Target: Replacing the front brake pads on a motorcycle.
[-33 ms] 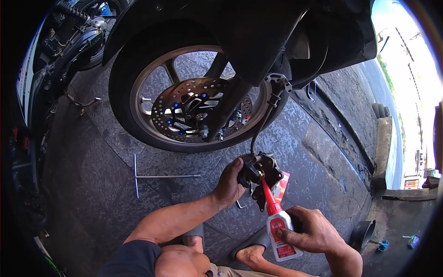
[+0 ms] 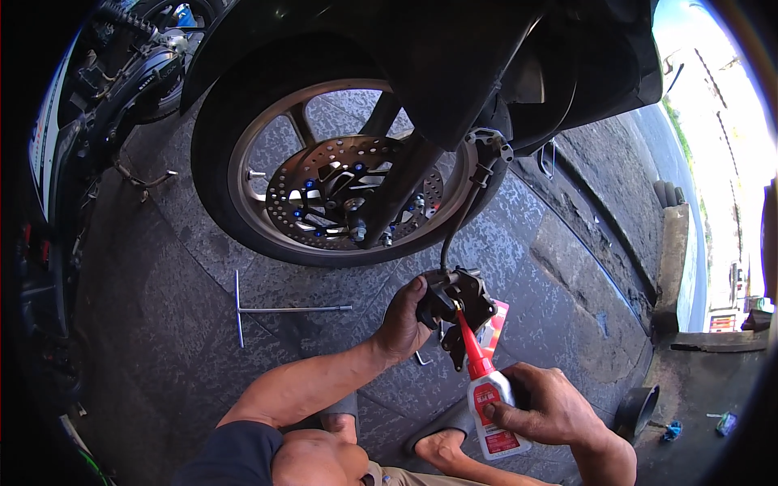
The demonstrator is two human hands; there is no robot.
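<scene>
My left hand [image 2: 403,324] is closed round the left side of a dark brake caliper [image 2: 480,293], with the thumb on top. A black brake hose [image 2: 459,225] runs from the caliper up to the fork. My right hand [image 2: 548,405] grips a white squeeze bottle [image 2: 489,394] with a red label and a red pointed nozzle. The bottle tilts upward, its nozzle tip touching or almost touching a small brass-coloured part [image 2: 459,306] in the caliper. Partly hidden behind the caliper and bottle lies a red and white packet [image 2: 499,317].
Ahead stands a motorcycle front wheel [image 2: 219,202] with a drilled brake disc [image 2: 296,174] and a dark fork leg [image 2: 405,182]. On the grey paving to the left lies a T-handle wrench [image 2: 296,309]. Another motorcycle [image 2: 81,121] stands far left. A black round container [image 2: 637,413] sits at right.
</scene>
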